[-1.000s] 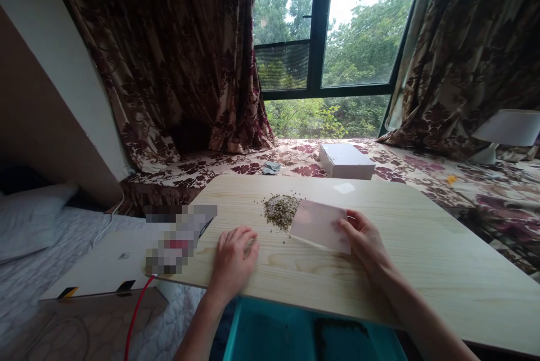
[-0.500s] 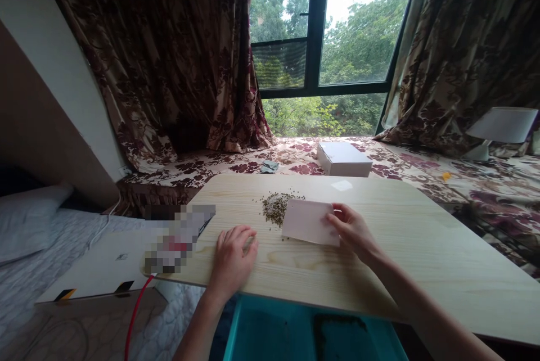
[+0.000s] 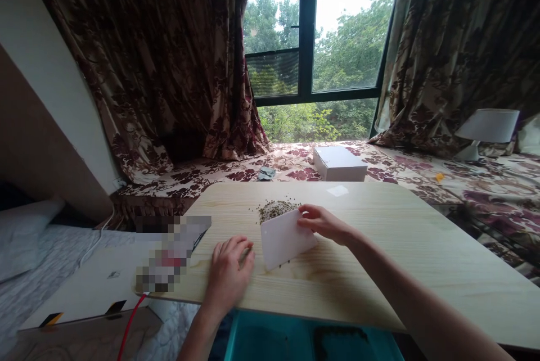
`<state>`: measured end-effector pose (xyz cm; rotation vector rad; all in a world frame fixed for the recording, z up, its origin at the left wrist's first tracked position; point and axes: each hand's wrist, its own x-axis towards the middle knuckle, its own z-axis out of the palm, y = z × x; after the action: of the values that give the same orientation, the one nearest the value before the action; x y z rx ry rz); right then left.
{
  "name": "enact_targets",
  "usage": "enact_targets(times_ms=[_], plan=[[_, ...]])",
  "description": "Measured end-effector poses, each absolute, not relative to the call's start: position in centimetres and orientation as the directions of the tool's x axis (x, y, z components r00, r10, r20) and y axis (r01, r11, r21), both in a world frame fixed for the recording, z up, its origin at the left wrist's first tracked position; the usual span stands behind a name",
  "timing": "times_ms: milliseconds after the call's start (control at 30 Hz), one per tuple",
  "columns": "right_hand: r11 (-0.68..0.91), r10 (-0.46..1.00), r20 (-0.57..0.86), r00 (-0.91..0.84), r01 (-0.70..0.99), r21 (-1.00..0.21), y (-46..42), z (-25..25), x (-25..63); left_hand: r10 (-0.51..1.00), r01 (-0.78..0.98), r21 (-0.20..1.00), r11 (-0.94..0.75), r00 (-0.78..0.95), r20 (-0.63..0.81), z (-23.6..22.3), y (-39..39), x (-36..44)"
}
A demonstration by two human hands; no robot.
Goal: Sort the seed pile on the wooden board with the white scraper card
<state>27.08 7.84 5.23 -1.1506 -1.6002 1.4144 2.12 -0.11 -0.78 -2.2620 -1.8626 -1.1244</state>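
Observation:
My right hand grips the upper right edge of a thin white card, which is tilted on the table over the near side of a loose pile of small greenish-brown grains. A few stray grains lie by the card's lower edge. The exact kind of grain is too small to tell. My left hand rests on the pale wooden table left of the card, its fingers loosely bent and thumb apart, with nothing seen in it.
Below the table's near edge sits a teal tray with a dark patch. A blurred-out object with a red cable lies at the left. Beyond the table are a white box and a lamp. A white slip lies on the table.
My right hand has moved left, and the card has turned and shifted left and toward me, now covering the near part of the pile. My left hand stays in place.

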Motion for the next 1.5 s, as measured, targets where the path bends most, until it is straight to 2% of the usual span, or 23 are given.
enact_targets(times_ms=[267,433,533,633,733,800,867,1267,1500], plan=[[-0.044,0.797,-0.188,-0.573,0.256,-0.966,6.6,6.1,29.2,0.849,0.862,0.403,-0.309,0.06,0.524,-1.0,-0.1,1.9],[-0.112,0.756,-0.244,-0.608,0.247,-0.963,3.5,7.0,31.1,0.854,0.862,0.41,-0.3,0.051,0.517,-0.9,-0.1,1.9],[-0.105,0.764,-0.231,-0.603,0.236,-0.966,1.9,7.6,32.1,0.852,0.861,0.412,-0.3,0.047,0.521,-0.9,-0.1,1.9],[-0.062,0.873,-0.13,-0.47,0.158,-0.986,1.6,7.7,32.9,0.855,0.859,0.418,-0.294,0.041,0.517,-0.8,-0.1,2.0],[-0.007,0.991,-0.012,-0.133,0.038,-0.999,2.7,6.9,33.4,0.862,0.859,0.425,-0.285,0.036,0.506,-0.8,-0.1,2.1],[0.011,0.998,0.01,0.069,-0.012,-1.0,3.6,5.9,33.3,0.862,0.86,0.427,-0.28,0.03,0.506,-0.8,-0.1,2.1],[0.015,0.984,0.01,0.175,-0.026,-1.0,4.0,4.9,33.0,0.859,0.861,0.426,-0.278,0.025,0.512,-0.8,-0.1,2.2],[0.043,0.966,0.04,0.254,-0.008,-0.999,3.6,2.8,31.8,0.852,0.859,0.421,-0.291,0.032,0.522,-0.8,0.0,2.3],[0.053,0.972,0.055,0.227,0.014,-0.998,3.7,2.4,31.7,0.851,0.86,0.425,-0.281,0.019,0.525,-0.7,-0.1,2.4]])
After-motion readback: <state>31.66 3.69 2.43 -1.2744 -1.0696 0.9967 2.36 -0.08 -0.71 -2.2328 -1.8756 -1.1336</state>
